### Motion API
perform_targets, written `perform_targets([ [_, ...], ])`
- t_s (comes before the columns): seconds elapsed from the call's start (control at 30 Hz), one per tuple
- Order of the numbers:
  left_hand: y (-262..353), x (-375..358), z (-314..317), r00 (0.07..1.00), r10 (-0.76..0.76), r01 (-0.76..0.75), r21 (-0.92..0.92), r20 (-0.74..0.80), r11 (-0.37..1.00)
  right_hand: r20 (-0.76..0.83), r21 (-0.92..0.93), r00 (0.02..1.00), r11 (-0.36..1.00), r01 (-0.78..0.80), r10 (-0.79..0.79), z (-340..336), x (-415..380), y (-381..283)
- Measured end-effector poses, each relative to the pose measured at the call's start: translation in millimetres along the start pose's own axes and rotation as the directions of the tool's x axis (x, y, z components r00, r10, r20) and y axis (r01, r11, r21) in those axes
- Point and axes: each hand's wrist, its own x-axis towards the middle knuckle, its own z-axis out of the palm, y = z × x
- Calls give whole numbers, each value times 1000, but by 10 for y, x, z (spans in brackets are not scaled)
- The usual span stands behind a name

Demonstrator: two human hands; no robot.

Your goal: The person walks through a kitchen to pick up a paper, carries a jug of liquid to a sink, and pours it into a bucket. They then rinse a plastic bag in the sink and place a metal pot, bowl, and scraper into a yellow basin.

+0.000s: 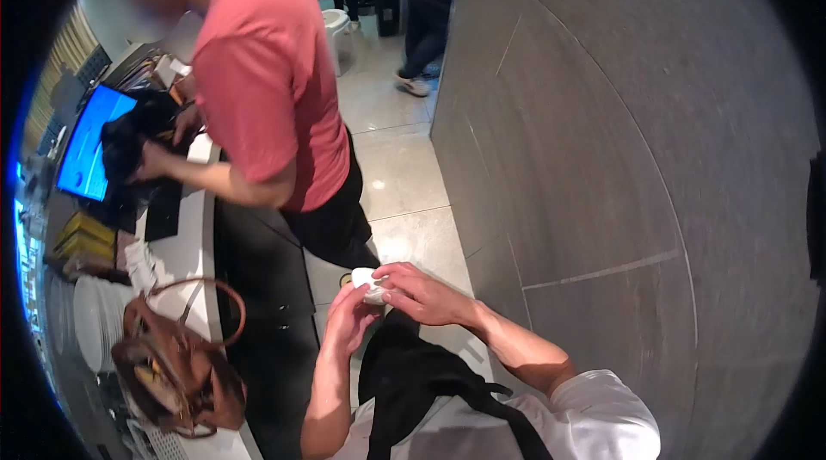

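In the head view, the left hand (348, 315) and the right hand (416, 292) meet low in the middle, in front of a black apron (413, 374). The fingers of both are closed on a small white object (370, 285), the left from one side and the right from the other. The object is held up in the air above the floor (409, 240); fingers partly cover it, and what it is cannot be told.

To the left runs a white counter (195, 240). On its near part stands a brown bag (185, 365) with looped handles, just beside a stack of white plates (93, 322). Yellow items (84, 240) lie farther along, near a lit blue screen (96, 146).

A person in a red shirt (271, 73) stands at the counter, both hands at a dark item (123, 146) in front of the screen. Behind, another person (426, 17) stands near a grey wall (585, 159), and a white bin (338, 38) is on the floor.
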Motion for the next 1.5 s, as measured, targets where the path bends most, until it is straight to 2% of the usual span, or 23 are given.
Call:
perform_targets([
  [0.03, 57, 379, 65, 994, -32, 33, -7, 107, 999, 11, -113, 1000, 993, 20, -18, -269, 131, 44],
  [0.07, -27, 956, 14, 959, -166, 209, -179, 228, 961, 24, -229, 999, 973, 37, -33, -549, 261, 100],
  [0.1, -46, 1388, 142, 968, -122, 162, -178, 217, 971, 19, -223, 1000, 975, 3, 1, -777, 344, 213],
  [0.17, 212, 1972, 689, 974, -90, 139, -239, 207, 961, -118, -460, 988, 887, 31, -96, -1303, 537, 432],
  [0.2, 367, 2268, 908, 973, -86, 146, -279, 217, 949, -164, -518, 984, 855, -29, -66, -1607, 631, 511],
  [0.23, 483, 2515, 1056, 973, -85, 152, -315, 217, 937, -220, -519, 975, 841, -152, 41, -1887, 772, 552],
  [0.4, 1097, 3767, 1662, 989, 42, 14, -365, 143, 931, -288, -253, 957, 963, -94, 18, -3123, 1946, 1480],
  [0.5, 1382, 4691, 1646, 997, 71, -53, -345, 40, 937, -100, -52, 992, 995, -88, 82, -3693, 2936, 2291],
  [0.53, 1498, 4953, 1626, 995, 80, -96, -313, -63, 945, -80, 32, 992, 995, -99, 101, -3832, 3313, 2385],
  [0.57, 1241, 5060, 1597, 989, 106, -131, -300, -100, 945, -74, 76, 996, 996, -46, 52, -3862, 3339, 2599],
  [0.6, 1498, 5277, 1514, 982, 78, -127, -297, -172, 946, 133, 37, 988, 995, -88, 82, -3962, 3814, 2882],
  [0.7, 1726, 5638, 1596, 918, 155, -228, -166, -365, 959, 592, -143, 787, 984, -111, 174, -4322, 4591, 3269],
  [0.77, 1835, 5927, 1519, 856, 201, -277, -94, -477, 956, 724, -224, 644, 967, -120, 248, -4481, 5128, 3434],
  [0.83, 2049, 6469, 1265, 802, 245, -293, -2, -545, 956, 723, -260, 576, 923, -285, 382, -4679, 5826, 3739],
  [0.9, 2333, 7131, 1270, 739, 251, -237, 107, -625, 966, 689, -156, 624, 917, -368, 368, -4954, 6308, 4044],
  [0.97, 2685, 7902, 1317, 794, 278, -288, 68, -540, 955, 631, 207, 596, 633, -746, 496, -5313, 6650, 4326],
  [1.03, 3152, 8571, 1379, 893, 184, -68, 282, -412, 957, 618, 291, 603, 566, -771, 504, -5677, 6998, 4698],
  [1.1, 3695, 9218, 1720, 940, 173, -66, 341, -294, 938, 560, 340, 599, 500, -796, 573, -6103, 7245, 5018],
  [1.13, 3997, 9563, 1937, 958, 174, -66, 414, -229, 908, 453, 494, 686, 481, -724, 569, -6351, 7401, 5106],
  [1.23, 4606, 10660, 2166, 984, 154, -96, 476, -84, 874, 337, 664, 698, 366, -652, 632, -7008, 8023, 5564],
  [1.3, 4888, 11370, 2367, 994, -62, 103, 568, -90, 817, 260, 734, 702, 337, -590, 664, -7557, 8357, 5815],
  [1.37, 5085, 11880, 2583, 993, -91, 114, 547, -68, 830, 277, 851, 729, 193, -489, 626, -7900, 8664, 6141],
  [1.5, 5542, 12873, 2855, 989, -73, 111, 313, -129, 943, 285, 901, 831, 162, -402, 477, -8645, 9396, 6508],
])
